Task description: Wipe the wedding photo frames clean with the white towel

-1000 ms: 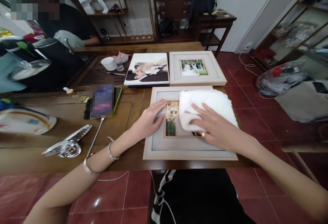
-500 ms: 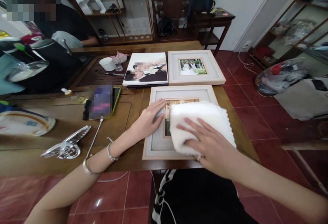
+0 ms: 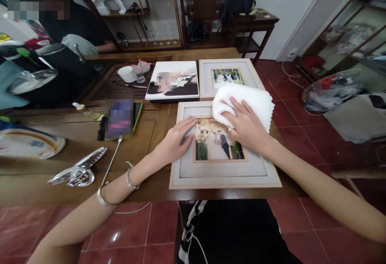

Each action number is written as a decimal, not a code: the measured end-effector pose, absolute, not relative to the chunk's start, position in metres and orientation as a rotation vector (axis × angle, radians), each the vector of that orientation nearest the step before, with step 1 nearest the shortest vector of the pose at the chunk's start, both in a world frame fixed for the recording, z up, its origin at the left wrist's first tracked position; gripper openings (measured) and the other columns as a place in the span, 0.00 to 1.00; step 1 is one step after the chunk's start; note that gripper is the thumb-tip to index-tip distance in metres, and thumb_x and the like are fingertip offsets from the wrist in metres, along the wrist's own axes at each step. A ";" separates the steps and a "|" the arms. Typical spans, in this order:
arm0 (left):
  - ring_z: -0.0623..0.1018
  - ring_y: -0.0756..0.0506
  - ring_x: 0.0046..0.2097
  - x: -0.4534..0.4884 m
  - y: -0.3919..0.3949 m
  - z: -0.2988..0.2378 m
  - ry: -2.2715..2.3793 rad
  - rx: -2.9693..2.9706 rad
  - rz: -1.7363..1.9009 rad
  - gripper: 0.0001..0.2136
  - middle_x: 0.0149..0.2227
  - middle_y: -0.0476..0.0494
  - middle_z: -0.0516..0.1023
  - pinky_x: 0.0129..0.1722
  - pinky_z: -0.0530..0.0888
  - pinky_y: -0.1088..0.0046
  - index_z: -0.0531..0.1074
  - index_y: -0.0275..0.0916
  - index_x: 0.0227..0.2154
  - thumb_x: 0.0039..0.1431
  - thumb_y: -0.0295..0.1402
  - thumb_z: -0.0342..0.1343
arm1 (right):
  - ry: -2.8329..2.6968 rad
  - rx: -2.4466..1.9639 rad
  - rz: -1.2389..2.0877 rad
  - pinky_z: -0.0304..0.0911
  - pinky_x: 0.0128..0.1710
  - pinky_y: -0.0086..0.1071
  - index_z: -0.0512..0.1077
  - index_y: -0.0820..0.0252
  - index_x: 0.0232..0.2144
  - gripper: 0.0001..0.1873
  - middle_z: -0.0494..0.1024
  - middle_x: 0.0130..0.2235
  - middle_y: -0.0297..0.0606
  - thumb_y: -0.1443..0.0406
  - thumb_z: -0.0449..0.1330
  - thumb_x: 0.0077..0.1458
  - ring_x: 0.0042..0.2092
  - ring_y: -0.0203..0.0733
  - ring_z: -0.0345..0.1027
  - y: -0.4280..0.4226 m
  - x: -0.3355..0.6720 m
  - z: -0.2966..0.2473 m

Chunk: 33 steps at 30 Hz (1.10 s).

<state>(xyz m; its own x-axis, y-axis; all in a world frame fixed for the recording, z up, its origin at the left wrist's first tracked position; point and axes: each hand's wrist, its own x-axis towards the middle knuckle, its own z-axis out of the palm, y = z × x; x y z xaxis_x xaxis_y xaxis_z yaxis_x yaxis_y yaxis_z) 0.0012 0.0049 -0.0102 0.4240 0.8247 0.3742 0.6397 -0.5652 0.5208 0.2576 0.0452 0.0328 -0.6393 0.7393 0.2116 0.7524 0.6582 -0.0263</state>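
A pale wooden picture frame [image 3: 223,181] with a photo of a couple [image 3: 221,143] lies flat before me at the table's front edge. My left hand [image 3: 181,137] rests open on its left border, fingers stretched toward the photo. Under my right hand [image 3: 245,125] is a folded white fluffy cloth [image 3: 241,95], pressed on the frame's upper right part. The cloth hides that corner and reaches over the lower edge of a second framed photo [image 3: 205,81] behind it. A white photo album [image 3: 171,81] lies beside the second frame.
On the wooden table [image 3: 153,163] lie a charging phone [image 3: 120,119], a dropper bottle [image 3: 90,113], a shiny silver object [image 3: 80,169] and a white cup [image 3: 127,74]. A person in dark clothing [image 3: 87,24] sits across the table. Filled plastic bags [image 3: 331,95] stand on the floor at right.
My right hand has slid the cloth up and away from me, from the photo's right side to the frame's upper right corner, uncovering the photo. My left hand has stayed in place.
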 end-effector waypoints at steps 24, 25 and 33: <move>0.66 0.37 0.64 0.001 0.007 -0.012 1.233 2.460 0.867 0.20 0.60 0.28 0.69 0.63 0.66 0.52 0.66 0.29 0.58 0.66 0.31 0.47 | -2.921 -0.745 0.541 0.41 0.67 0.58 0.75 0.60 0.42 0.29 0.56 0.68 0.42 0.80 0.50 0.38 0.70 0.51 0.37 -0.066 0.289 0.050; 0.66 0.37 0.64 0.001 0.007 -0.012 1.228 2.470 0.862 0.20 0.60 0.28 0.69 0.62 0.66 0.52 0.66 0.30 0.59 0.66 0.31 0.47 | -2.918 -0.757 0.486 0.42 0.66 0.59 0.75 0.60 0.43 0.28 0.56 0.68 0.43 0.80 0.50 0.39 0.70 0.51 0.38 -0.060 0.289 0.047; 0.66 0.37 0.64 0.001 0.007 -0.014 1.232 2.481 0.865 0.20 0.60 0.27 0.69 0.62 0.66 0.51 0.66 0.28 0.58 0.66 0.30 0.47 | -2.807 -0.866 0.040 0.47 0.65 0.60 0.71 0.64 0.48 0.27 0.57 0.67 0.51 0.80 0.51 0.45 0.69 0.56 0.43 0.018 0.279 0.034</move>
